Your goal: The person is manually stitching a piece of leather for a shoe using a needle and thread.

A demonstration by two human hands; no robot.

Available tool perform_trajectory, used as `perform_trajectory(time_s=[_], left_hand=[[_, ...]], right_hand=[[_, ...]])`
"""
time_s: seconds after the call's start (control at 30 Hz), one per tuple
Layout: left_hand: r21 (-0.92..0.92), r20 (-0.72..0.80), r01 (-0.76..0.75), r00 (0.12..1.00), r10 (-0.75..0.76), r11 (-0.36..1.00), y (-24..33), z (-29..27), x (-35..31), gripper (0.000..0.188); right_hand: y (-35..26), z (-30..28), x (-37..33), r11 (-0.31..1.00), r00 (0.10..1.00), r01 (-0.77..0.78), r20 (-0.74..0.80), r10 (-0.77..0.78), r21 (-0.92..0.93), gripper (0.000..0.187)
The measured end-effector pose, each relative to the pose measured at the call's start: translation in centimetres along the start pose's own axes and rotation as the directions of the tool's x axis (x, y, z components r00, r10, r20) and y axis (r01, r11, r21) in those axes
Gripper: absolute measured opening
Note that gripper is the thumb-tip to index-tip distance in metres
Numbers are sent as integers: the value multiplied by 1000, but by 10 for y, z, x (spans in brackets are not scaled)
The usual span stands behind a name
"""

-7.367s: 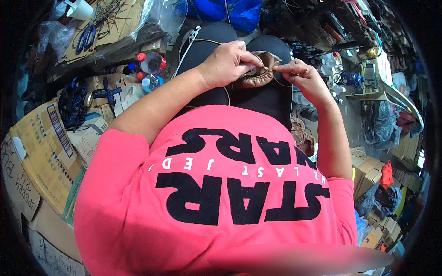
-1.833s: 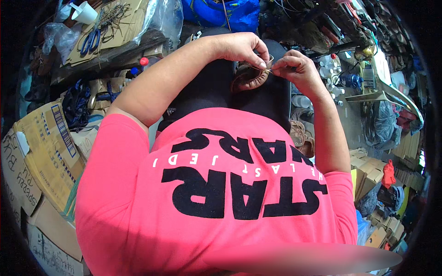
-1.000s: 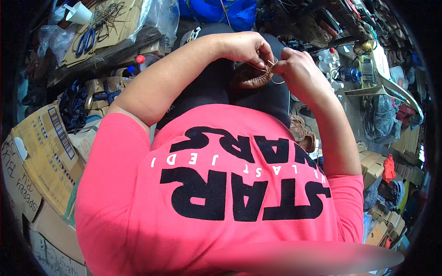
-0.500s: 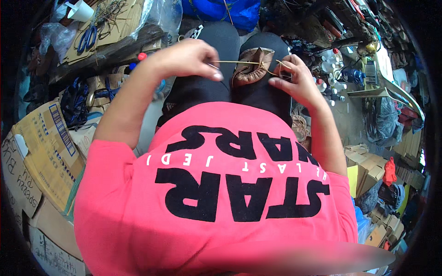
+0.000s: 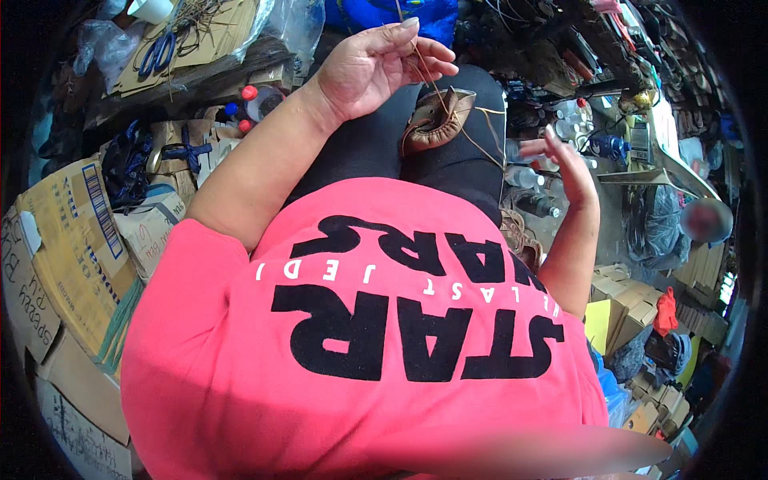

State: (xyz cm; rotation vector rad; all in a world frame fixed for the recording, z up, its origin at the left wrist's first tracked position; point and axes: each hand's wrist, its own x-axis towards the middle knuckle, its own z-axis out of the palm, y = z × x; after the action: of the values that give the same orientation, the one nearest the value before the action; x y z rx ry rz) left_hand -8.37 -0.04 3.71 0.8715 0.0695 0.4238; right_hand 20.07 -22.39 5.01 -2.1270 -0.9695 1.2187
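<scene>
A brown leather shoe piece with a gathered, puckered edge rests on my right thigh. Thin tan cords come out of it. One cord rises taut from the leather to my left hand, which is raised palm up above the knees. Thumb and forefinger pinch that cord, while the other fingers curl loosely. A second cord hangs slack over the right side of my thigh. My right hand is lifted out to the right, apart from the leather, its fingers spread and slightly blurred, with nothing visible in them.
Blue-handled scissors lie on cardboard sheets at the far left. Several bottles stand on the floor by my right leg. Cardboard boxes are stacked on the left. A blue bag lies beyond my knees.
My left hand has moved away and up, drawing its cord upward. My right hand has let go of the other cord and swung right and nearer to me.
</scene>
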Motion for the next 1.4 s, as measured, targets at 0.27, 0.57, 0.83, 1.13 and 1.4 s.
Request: perform_trajectory(time_s=[0.27, 0.57, 0.83, 1.13, 1.4], left_hand=[[-180, 17, 18, 1000, -15, 984, -5, 5, 3, 39], [-211, -38, 109, 992, -120, 971, -5, 10, 12, 45], [-209, -239, 80, 962, -130, 975, -7, -48, 3, 46], [875, -342, 157, 870, 356, 458, 23, -56, -48, 29], [984, 168, -169, 986, 20, 53, -36, 18, -28, 34]], right_hand=[[-28, 61, 35, 536, 684, 689, 192, -704, -488, 23], [-23, 77, 37, -164, 982, 174, -183, -41, 971, 44], [5, 82, -12, 117, 923, 204, -151, -353, 972, 45], [46, 0, -35, 881, 873, 206, -327, -362, -426, 40], [-81, 49, 30, 930, 927, 364, 108, -358, -41, 35]])
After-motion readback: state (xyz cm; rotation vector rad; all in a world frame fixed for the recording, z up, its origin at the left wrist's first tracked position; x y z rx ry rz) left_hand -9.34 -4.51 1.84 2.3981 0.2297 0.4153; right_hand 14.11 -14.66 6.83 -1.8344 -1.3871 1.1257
